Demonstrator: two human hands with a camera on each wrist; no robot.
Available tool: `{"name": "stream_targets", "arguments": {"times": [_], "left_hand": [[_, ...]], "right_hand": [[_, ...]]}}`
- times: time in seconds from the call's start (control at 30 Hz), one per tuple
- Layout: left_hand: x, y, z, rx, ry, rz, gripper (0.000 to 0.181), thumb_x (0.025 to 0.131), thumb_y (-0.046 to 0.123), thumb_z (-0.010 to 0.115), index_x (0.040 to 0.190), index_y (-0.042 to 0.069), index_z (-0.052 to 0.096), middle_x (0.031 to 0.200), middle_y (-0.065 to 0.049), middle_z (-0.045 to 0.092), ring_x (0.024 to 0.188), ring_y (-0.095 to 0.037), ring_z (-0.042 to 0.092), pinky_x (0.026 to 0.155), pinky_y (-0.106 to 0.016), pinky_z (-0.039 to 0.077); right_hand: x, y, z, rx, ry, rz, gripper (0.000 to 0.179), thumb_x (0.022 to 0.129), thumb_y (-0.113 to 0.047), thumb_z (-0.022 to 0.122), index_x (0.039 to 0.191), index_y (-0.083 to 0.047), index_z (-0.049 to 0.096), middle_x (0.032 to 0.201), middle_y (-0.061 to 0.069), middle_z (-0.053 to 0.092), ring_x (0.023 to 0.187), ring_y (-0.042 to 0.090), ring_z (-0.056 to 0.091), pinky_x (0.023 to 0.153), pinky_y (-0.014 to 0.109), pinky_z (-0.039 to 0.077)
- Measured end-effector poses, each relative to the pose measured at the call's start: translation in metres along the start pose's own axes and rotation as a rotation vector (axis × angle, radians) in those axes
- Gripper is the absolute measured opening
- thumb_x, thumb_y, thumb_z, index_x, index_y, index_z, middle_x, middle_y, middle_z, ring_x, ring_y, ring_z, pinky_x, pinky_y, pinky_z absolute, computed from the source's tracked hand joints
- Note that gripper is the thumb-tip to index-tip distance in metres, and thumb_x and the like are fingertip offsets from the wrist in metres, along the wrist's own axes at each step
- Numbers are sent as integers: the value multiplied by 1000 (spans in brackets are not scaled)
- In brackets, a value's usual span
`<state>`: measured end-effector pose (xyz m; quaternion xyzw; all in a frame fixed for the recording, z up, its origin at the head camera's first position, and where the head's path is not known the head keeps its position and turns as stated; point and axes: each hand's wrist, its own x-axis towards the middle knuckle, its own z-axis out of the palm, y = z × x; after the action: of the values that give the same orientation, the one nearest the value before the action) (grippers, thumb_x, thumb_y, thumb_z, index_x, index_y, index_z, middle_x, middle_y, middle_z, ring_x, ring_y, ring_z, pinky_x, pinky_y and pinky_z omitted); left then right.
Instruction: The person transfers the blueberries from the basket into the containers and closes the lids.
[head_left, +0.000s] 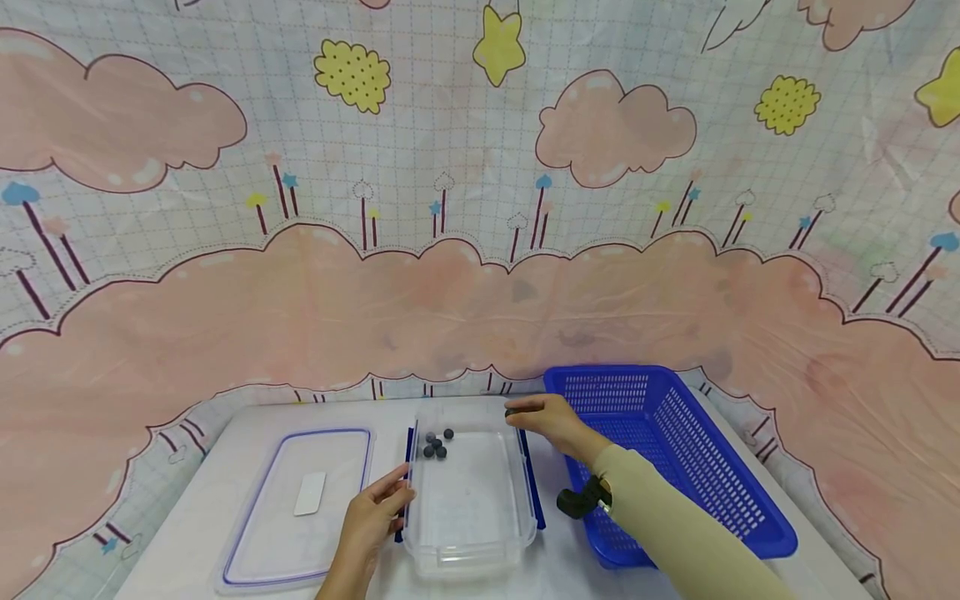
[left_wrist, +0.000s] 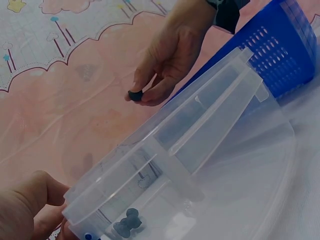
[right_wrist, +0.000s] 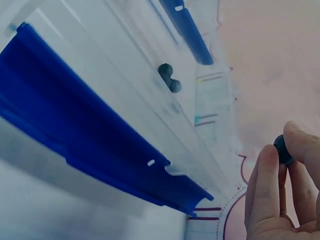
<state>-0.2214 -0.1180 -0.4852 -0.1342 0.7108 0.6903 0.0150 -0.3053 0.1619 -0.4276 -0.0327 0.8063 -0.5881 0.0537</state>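
Observation:
A clear plastic box (head_left: 471,560) with blue side latches stands lidless in the middle of the table. Several small dark balls (head_left: 437,444) lie on its floor, clustered at the left toward the back. My left hand (head_left: 377,507) grips the box's left wall, its fingers bent at the edge. Over the far right corner of the box, my right hand (head_left: 551,423) pinches one dark ball (right_wrist: 283,149) between thumb and fingertips. That ball is held up above the rim level in the left wrist view, apart from the others.
To the left lies a clear lid with a blue seal (head_left: 347,430), and a white rectangle (head_left: 310,493) shows on it. A blue perforated basket (head_left: 750,500) stands at the right, partly behind my right forearm. A patterned cloth (head_left: 450,317) hangs behind the table.

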Motion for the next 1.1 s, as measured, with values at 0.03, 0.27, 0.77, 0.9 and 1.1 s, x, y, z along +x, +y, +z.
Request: {"name": "stream_targets", "arguments": {"times": [0.03, 0.27, 0.77, 0.9, 1.1], "left_hand": [[0, 0, 0, -1, 0, 1, 47, 86, 7, 71, 132, 4, 61, 90, 8, 64, 76, -7, 57, 56, -21, 49], [0, -1, -1, 1, -8, -2, 48, 87, 7, 71, 133, 3, 60, 90, 9, 64, 77, -7, 57, 57, -21, 49], [1, -2, 0, -7, -14, -7, 47, 87, 8, 71, 133, 3, 61, 90, 8, 64, 77, -6, 59, 57, -21, 50], [1, -2, 0, -12, -15, -7, 48, 87, 7, 71, 134, 4, 60, 91, 7, 64, 77, -6, 59, 57, -21, 50], [2, -2, 0, -12, -13, -8, 48, 87, 8, 72, 134, 4, 60, 91, 7, 65, 77, -7, 59, 57, -21, 50]], "right_hand": [[1, 1, 2, 10, -9, -2, 33, 86, -8, 74, 117, 2, 70, 121, 16, 68, 109, 25, 65, 101, 45, 49], [9, 4, 17, 56, -61, -31, 35, 87, -4, 71, 120, 7, 66, 119, 20, 67, 99, 20, 67, 95, 42, 53], [15, 1, 46, 121, -80, 5, 32, 86, -3, 73, 117, 5, 68, 113, 17, 69, 100, 24, 68, 94, 37, 54], [16, -1, 49, 118, -84, -21, 32, 85, -5, 75, 115, 5, 69, 109, 15, 70, 96, 21, 69, 90, 35, 55], [20, -4, 59, 64, -46, 32, 30, 85, -8, 75, 114, -1, 72, 111, 11, 71, 100, 21, 67, 95, 38, 53]]}}
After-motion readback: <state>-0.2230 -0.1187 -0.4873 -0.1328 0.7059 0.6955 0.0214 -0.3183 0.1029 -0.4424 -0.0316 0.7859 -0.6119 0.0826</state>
